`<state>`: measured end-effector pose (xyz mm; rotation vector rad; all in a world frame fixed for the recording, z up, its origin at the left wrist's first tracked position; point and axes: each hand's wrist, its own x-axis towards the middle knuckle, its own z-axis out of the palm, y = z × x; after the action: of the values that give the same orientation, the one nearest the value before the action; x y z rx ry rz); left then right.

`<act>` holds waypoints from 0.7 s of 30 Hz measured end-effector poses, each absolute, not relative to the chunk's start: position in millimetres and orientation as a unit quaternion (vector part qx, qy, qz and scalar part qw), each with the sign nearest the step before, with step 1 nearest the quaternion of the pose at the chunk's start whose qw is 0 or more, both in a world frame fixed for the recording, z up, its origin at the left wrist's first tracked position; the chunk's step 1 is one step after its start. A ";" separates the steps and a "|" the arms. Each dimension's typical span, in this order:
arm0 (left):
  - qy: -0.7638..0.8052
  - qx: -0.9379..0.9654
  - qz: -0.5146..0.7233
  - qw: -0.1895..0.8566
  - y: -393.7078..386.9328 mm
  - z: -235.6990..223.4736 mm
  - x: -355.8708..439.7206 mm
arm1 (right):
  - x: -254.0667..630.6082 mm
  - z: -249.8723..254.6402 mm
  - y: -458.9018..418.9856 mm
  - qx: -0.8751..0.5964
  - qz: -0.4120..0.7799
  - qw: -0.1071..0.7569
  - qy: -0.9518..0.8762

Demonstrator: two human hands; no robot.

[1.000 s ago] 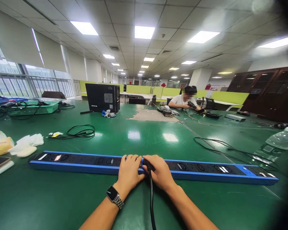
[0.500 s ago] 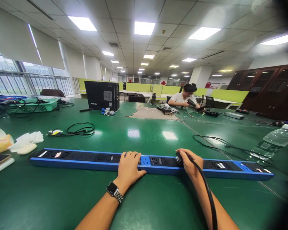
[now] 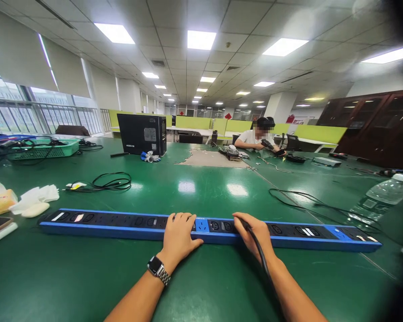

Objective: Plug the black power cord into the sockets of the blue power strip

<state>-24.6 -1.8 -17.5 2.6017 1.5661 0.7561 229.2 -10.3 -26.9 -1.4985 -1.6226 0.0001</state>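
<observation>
Power strip, long, blue-edged, with one hand-held cable: right hand now at the black outlets

Item 1. Power strip (image 3: 215, 237), lying lengthwise across the green surface (image 3: 188, 277), directly before the person; black outlet sections, blue sockets.

Item 2. Blue socket (image 3: 202, 225), between the hands, uncovered. A second ago the cable's plug was held at it.

Item 3. Left hand (image 3: 179, 239), just left of the blue socket. Fingers slightly parted, laid across the strip rather than closed round it; thumb apart. Position little altered. Watch (image 3: 155, 265) at the wrist.

Item 4. Right hand (image 3: 255, 232), shifted rightward from the blue socket to a black section. Fingers narrow, drawn in on the end of a thick black cable (image 3: 261, 252), which trails toward the person.

Condition. Half a second ago the plug's dark body showed above the strip; the hand now covers it. Whether it is seated cannot be told. Judged so, the work has passed from the blue socket to a black outlet.

Adjacent. Water bottle (image 3: 386, 197), right; computer tower (image 3: 143, 134), beyond; co-worker (image 3: 250, 137), far side.
</observation>
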 end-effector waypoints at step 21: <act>0.388 0.838 0.356 0.140 -9.6 -10.1 25.9 | 240.3 -49.9 -18.1 -0.682 -0.100 0.314 -0.653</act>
<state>25.9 -9.6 -10.1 2.4210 1.1214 1.0296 240.3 -18.1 -49.9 -1.7983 -1.7214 -0.2630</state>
